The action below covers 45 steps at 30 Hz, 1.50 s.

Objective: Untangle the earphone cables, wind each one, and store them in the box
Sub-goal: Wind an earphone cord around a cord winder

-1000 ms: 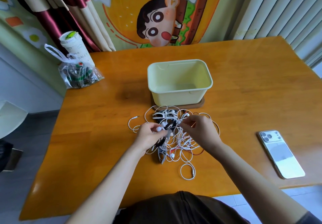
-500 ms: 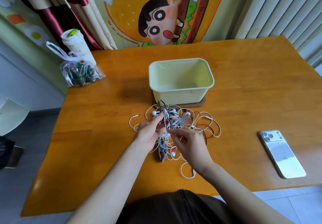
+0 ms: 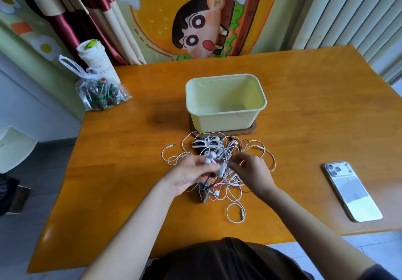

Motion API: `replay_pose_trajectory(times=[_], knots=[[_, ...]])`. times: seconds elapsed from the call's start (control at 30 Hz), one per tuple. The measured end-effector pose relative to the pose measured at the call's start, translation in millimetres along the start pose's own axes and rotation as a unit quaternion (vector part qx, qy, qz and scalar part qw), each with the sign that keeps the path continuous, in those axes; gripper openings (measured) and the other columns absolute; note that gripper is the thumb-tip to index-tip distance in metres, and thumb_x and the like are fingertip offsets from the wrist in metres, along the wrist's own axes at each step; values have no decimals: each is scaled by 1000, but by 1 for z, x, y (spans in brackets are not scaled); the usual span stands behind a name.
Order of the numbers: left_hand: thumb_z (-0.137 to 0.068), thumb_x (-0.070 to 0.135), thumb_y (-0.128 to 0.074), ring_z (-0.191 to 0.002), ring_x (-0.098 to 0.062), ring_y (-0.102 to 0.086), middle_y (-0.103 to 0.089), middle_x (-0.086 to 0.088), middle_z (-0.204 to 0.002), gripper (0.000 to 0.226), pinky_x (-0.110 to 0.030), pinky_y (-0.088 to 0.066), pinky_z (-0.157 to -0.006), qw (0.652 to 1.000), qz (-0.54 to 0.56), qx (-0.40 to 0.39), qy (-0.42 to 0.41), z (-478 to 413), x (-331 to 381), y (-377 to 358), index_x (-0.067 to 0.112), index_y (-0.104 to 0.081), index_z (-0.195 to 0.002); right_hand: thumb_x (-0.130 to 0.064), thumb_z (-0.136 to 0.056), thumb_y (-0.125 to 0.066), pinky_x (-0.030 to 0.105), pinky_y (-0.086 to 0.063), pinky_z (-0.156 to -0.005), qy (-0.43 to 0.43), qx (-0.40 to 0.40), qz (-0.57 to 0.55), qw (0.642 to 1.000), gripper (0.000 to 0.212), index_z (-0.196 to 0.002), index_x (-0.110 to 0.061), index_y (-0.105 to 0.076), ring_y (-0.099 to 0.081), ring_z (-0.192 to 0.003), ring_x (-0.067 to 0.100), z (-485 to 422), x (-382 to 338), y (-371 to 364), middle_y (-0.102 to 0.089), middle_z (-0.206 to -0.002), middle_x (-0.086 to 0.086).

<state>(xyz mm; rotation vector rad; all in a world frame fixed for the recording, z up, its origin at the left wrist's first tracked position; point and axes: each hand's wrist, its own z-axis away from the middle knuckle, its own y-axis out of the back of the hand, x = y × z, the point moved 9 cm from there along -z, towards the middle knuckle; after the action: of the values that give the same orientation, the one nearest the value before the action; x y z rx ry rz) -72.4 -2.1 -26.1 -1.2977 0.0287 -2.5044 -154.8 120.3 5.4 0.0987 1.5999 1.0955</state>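
Note:
A tangle of white earphone cables (image 3: 219, 166) with a few red strands and grey clips lies on the wooden table (image 3: 130, 171), just in front of a pale yellow box (image 3: 226, 114) that has nothing inside. My left hand (image 3: 191, 176) pinches white earbuds and cable at the middle of the tangle. My right hand (image 3: 250, 171) pinches cable strands right beside it. Both hands are blurred. One loose white loop (image 3: 236, 213) lies nearest to me.
The box stands on a brown lid (image 3: 252, 128). A phone (image 3: 352, 190) lies face down at the right. At the back left corner stand a clear plastic bag (image 3: 100, 93) and a white cup (image 3: 95, 58). Curtains and a cartoon banner hang behind.
Both hands have shifted within the tangle: the right hand moved back to the right, and the lifted bundle came down from in front of the box toward the pile's middle.

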Motion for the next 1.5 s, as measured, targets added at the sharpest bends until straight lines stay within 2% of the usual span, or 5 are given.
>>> replay_pose_trajectory(times=[0.17, 0.6, 0.83, 1.2, 1.5], knots=[[-75, 16, -79, -84, -9, -58, -65, 1, -94, 33, -16, -47, -72, 954, -299, 17, 6, -1, -2, 14, 12, -69, -107, -23, -90, -61, 22, -49, -65, 45, -114, 144, 982, 10, -95, -21, -69, -56, -78, 7, -12, -4, -15, -65, -96, -8], [-75, 10, -76, -72, -7, -54, -62, 5, -80, 20, -13, -43, -60, 947, -280, 128, -94, 2, 15, 24, 23, -66, -86, -24, -95, -52, 35, -52, -67, 71, -68, 174, 980, 20, -101, -12, -67, -60, -83, 20, -20, -25, -2, -64, -99, 2], [-78, 19, -77, -80, -6, -57, -64, 3, -89, 23, -15, -43, -63, 951, -258, 152, -72, -4, 6, 30, 15, -68, -99, -24, -92, -58, 23, -51, -64, 90, -77, 173, 978, 15, -98, -14, -67, -60, -82, 13, -15, -34, -1, -64, -97, -2], [-86, 17, -69, -75, -15, -58, -65, -1, -76, 12, -23, -45, -66, 954, 97, 282, -33, -7, -5, 48, 12, -65, -75, -24, -93, -57, 26, -52, -69, 114, -10, 44, 992, 24, -114, -19, -67, -57, -74, 9, 14, -50, -19, -62, -95, -4], [-88, 10, -65, -77, -17, -63, -66, -10, -86, 6, -30, -50, -86, 930, 309, 200, -19, -9, 3, 24, 4, -64, -87, -21, -87, -67, 17, -42, -53, 136, 39, 9, 990, 16, -101, -19, -74, -49, -59, 2, 23, -48, -17, -55, -71, -10]])
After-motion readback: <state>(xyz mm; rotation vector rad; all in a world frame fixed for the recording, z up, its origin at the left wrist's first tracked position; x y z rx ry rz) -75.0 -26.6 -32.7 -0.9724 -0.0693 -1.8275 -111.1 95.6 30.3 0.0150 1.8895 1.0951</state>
